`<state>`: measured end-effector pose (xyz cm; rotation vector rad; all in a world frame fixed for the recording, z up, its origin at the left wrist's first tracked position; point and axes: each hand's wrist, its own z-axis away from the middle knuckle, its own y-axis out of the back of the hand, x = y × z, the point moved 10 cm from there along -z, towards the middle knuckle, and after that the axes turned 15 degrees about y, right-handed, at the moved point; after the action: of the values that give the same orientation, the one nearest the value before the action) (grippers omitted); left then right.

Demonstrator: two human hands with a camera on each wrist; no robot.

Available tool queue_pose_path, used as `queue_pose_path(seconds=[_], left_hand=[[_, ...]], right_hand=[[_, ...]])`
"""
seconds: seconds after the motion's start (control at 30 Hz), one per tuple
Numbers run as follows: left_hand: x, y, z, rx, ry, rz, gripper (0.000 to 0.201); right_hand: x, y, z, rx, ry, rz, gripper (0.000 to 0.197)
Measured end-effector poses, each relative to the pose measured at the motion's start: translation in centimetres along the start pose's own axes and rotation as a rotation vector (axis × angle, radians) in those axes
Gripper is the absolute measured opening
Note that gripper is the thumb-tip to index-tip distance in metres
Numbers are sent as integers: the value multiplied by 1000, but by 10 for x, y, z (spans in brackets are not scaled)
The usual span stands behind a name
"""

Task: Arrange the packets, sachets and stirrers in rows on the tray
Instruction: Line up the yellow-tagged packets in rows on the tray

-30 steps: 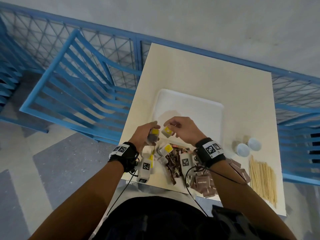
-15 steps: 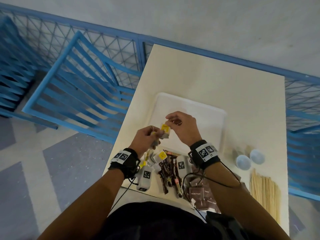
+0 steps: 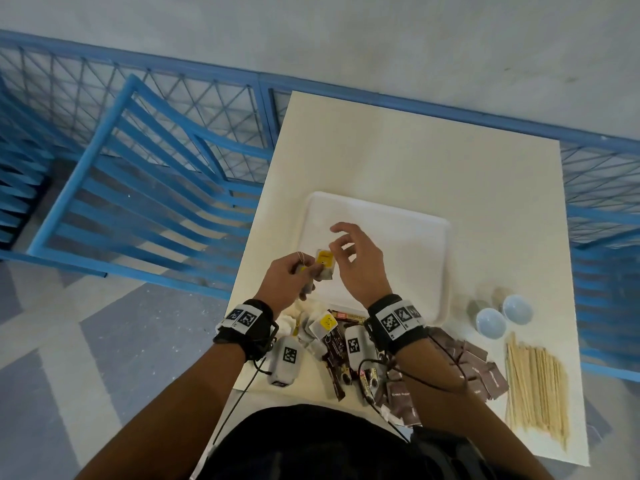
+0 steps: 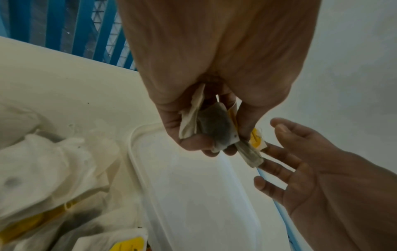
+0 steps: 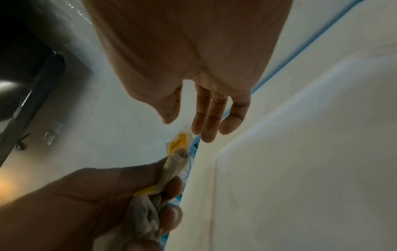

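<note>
head view shows your left hand [image 3: 289, 277] pinching a small bunch of tea bags [image 3: 323, 268] in the middle of the frame, above the near left part of the white tray [image 3: 408, 237]. your right hand [image 3: 356, 263] has the fingers spread and holds nothing, just beside the top bag. i judge the task is only at its start: no row on the tray yet. below it wait the tea bag pile [image 3: 320, 329], brown sachets [image 3: 485, 372] and wooden stirrers [image 3: 535, 386] at lower right.
</note>
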<state>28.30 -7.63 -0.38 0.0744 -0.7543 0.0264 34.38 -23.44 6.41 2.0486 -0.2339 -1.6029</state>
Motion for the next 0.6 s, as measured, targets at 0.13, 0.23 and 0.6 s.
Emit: queue_pose_path(seconds=[0.13, 0.23, 0.6], left_hand=[[3, 0, 0, -20, -16, -11, 11], [5, -1, 0, -16, -30, -57, 13], [29, 0, 13, 106, -200, -73, 9]], right_hand=[[7, -19, 4, -163, 10, 41, 10], [19, -21, 6, -195, -83, 19, 14], [23, -13, 5, -222, -101, 24, 21]])
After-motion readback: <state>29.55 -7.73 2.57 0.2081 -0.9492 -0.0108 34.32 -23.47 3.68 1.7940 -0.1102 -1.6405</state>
